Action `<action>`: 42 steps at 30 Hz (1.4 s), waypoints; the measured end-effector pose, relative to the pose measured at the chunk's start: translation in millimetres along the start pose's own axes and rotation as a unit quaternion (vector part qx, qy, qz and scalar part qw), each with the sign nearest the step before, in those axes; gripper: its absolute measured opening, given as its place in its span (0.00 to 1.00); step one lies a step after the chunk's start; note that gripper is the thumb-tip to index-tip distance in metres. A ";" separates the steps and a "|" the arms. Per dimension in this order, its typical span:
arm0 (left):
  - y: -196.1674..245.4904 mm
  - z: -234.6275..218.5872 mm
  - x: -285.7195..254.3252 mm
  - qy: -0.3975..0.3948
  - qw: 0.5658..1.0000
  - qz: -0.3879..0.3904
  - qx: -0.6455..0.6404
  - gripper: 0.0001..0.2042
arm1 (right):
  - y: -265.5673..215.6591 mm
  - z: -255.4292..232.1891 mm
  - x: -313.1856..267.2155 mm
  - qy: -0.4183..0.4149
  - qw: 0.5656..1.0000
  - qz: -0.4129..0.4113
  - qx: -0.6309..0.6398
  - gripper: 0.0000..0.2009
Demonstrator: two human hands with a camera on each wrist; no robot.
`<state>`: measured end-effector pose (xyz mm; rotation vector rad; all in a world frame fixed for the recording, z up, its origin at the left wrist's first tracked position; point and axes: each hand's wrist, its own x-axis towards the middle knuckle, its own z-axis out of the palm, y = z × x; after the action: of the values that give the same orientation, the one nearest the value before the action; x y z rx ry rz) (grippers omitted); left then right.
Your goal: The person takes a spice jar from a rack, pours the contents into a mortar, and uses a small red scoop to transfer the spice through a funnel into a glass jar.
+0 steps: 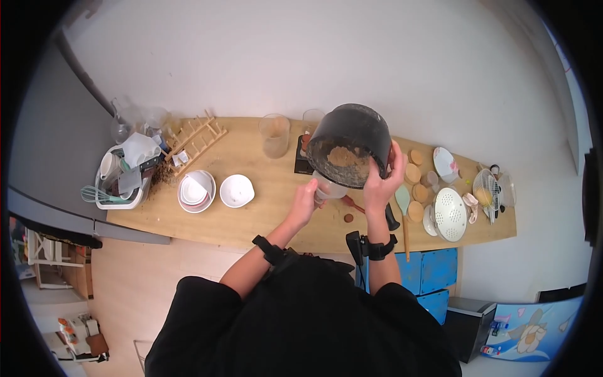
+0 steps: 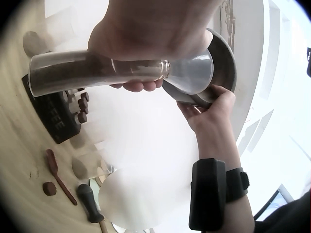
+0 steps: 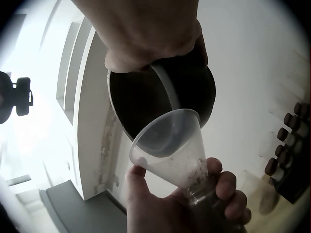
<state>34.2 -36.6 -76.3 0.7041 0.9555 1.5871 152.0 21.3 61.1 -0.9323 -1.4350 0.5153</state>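
A dark round pot [image 1: 352, 125] with brown powder [image 1: 344, 157] inside is tilted in the head view; the right hand [image 1: 384, 182] grips its rim. Below it the left hand [image 1: 304, 202] holds a clear glass bottle [image 2: 73, 75] with dark contents, its fingers curled round the neck. A translucent funnel [image 3: 170, 145] stands in the bottle's mouth, its wide end at the pot's rim. Brown specks cling inside the funnel in the right wrist view. The left thumb rests against the funnel's edge.
On the table [image 1: 251, 226] are white bowls [image 1: 237, 191] and a wooden rack [image 1: 196, 143] to the left, a glass jar [image 1: 274, 135] and black box of small bottles [image 2: 57, 116] behind, and a white colander [image 1: 450, 214], round lids [image 1: 415, 212] and green spatula [image 1: 402, 200] to the right.
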 end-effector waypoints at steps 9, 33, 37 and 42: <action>10.5 20.9 8.5 -0.041 0.999 -0.017 0.007 0.29 | -9.0 -5.4 11.3 0.040 0.977 -0.208 -0.034 0.26; 12.9 34.4 24.8 -0.083 0.986 0.138 0.032 0.29 | -19.8 -20.7 18.8 0.064 0.969 -0.234 -0.040 0.24; 5.3 2.2 25.4 -0.076 0.961 0.191 0.188 0.31 | 23.4 -23.2 11.8 0.077 0.994 -0.077 0.010 0.20; -1.1 -44.8 3.0 -0.054 0.976 0.157 0.138 0.34 | 77.4 -40.4 -16.2 0.094 0.929 0.307 0.182 0.18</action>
<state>-3.5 -43.2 -99.7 1.1716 1.0319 1.6827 206.8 43.3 -5.2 -1.0863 -0.8116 1.0845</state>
